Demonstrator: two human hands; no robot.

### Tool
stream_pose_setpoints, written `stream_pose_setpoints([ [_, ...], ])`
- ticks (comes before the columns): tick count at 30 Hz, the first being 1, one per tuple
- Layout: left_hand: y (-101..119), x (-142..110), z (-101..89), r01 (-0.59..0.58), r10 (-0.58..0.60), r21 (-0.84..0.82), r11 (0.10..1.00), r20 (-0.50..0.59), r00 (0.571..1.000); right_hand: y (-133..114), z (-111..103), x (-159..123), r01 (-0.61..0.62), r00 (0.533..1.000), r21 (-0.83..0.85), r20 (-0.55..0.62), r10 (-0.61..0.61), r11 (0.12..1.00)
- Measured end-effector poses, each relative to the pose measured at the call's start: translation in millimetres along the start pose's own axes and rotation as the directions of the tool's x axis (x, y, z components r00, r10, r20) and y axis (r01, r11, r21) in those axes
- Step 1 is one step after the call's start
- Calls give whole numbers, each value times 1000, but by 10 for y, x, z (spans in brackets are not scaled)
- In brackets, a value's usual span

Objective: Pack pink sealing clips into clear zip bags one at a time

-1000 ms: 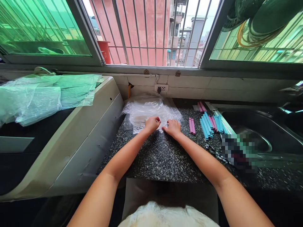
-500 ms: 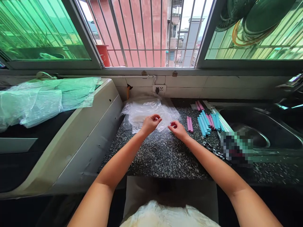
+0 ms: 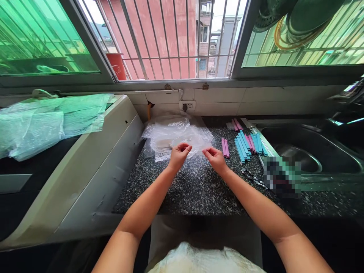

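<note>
A loose pile of clear plastic bags [image 3: 167, 131] lies on the speckled dark counter [image 3: 184, 193]. At its near edge my left hand [image 3: 179, 154] is closed in a pinch, thumb against fingertips. My right hand [image 3: 216, 157], a short way to the right, pinches too. A thin see-through plastic bag [image 3: 197, 146] appears to stretch between the two pinches; its exact edges are hard to make out. Right of my right hand stand two pink strips [image 3: 225, 148] side by side. Beyond them are several light blue strips [image 3: 242, 147], with more pink ones among them.
A black sink [image 3: 335, 148] with a metal rim is on the right, a blurred-out object [image 3: 281, 176] at its near corner. To the left rises a white appliance [image 3: 105, 159], with plastic sheeting [image 3: 57, 117] on top. A wall socket [image 3: 187, 105] sits behind the pile.
My left fingers have drawn into a tighter pinch, and my right fingers have closed further. Both hands stay near the bags. The view has shifted slightly.
</note>
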State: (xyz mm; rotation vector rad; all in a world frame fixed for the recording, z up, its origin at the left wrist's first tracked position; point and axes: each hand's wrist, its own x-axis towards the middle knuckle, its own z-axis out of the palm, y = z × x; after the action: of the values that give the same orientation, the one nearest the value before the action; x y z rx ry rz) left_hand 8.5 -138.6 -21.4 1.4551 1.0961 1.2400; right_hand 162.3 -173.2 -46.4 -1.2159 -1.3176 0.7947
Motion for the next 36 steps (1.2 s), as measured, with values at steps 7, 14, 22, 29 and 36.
stream_pose_setpoints([
  [7,-110,-3,-87,-22,25,105,994,-26,999,-104,-263,-5,172,981,-415,157,-116,893],
  [14,95,-153,-152,-370,353,495,786,131,926,-332,-371,-82,428,865,-566,482,-139,704],
  [22,88,-174,-131,-495,392,348,796,327,860,-356,-336,-129,470,820,-545,561,-114,694],
  [29,74,-169,-122,-480,359,277,833,390,848,-344,-324,-142,474,812,-531,573,-114,702],
  [36,51,-193,-82,-385,315,161,909,340,886,-338,-324,-139,419,846,-444,507,-164,792],
])
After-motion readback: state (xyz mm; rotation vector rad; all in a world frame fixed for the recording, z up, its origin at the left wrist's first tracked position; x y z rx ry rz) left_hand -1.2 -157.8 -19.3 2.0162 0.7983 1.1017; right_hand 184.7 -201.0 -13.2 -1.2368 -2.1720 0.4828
